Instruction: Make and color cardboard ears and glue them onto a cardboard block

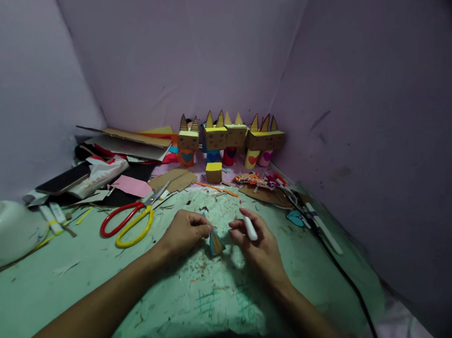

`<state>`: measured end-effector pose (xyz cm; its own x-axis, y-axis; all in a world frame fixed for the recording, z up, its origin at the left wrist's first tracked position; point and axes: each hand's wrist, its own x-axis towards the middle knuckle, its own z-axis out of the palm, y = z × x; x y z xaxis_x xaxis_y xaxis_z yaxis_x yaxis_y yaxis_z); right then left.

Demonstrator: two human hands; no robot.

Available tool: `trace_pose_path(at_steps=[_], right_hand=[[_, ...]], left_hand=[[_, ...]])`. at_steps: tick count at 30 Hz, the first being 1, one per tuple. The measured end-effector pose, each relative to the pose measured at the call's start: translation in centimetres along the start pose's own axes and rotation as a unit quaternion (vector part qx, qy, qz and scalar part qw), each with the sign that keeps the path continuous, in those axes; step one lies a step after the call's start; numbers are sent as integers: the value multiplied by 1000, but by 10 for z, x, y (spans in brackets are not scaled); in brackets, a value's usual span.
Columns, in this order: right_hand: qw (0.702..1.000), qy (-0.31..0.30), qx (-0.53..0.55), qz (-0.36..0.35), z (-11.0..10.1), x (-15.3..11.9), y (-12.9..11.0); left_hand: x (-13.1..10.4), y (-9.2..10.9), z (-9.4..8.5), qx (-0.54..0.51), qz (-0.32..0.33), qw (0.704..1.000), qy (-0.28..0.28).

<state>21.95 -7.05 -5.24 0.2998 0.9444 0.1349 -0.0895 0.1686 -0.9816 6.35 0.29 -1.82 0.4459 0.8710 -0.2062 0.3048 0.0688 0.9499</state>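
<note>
Near the middle of the green tabletop, my left hand (187, 231) pinches a small cardboard triangle (217, 244) with blue edges. A bluish tip shows just above those fingers. My right hand (257, 245), a little to the right, holds a white marker (250, 228) between its fingers, apart from the triangle. Behind the hands a small cardboard box (214, 173) with a yellow top sits by a row of cardboard figures (215, 138) with pointed ears and hearts on their bodies.
Scissors (135, 220) with red and yellow handles lie left of my left hand. A white pot (7, 234) stands at far left. Cardboard sheets (131, 145) are piled at back left. A black cable (342, 272) runs down the right side.
</note>
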Motion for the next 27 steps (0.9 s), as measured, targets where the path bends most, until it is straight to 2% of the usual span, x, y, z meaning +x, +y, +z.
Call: trace_pose_path(at_steps=[4,10,13,21,27], right_hand=[[998,33,32,-46,-6,-12,-3],[998,-25,-52,-28,-4,-24,-3],[997,-9,-67,-49,-2,-26,-2],[989,56,-80,-114,-2,-26,0],[987,41,-96,-123,-2,-24,2]], left_hand=[[1,-3,-1,-2,-16,999,-33],[1,-7,2,-15,-28,996,-78],[3,-10,2,-19,-30,995,-91],[4,-10,2,-9,-29,995,-90],[2,-4,3,1,-48,995,-89]])
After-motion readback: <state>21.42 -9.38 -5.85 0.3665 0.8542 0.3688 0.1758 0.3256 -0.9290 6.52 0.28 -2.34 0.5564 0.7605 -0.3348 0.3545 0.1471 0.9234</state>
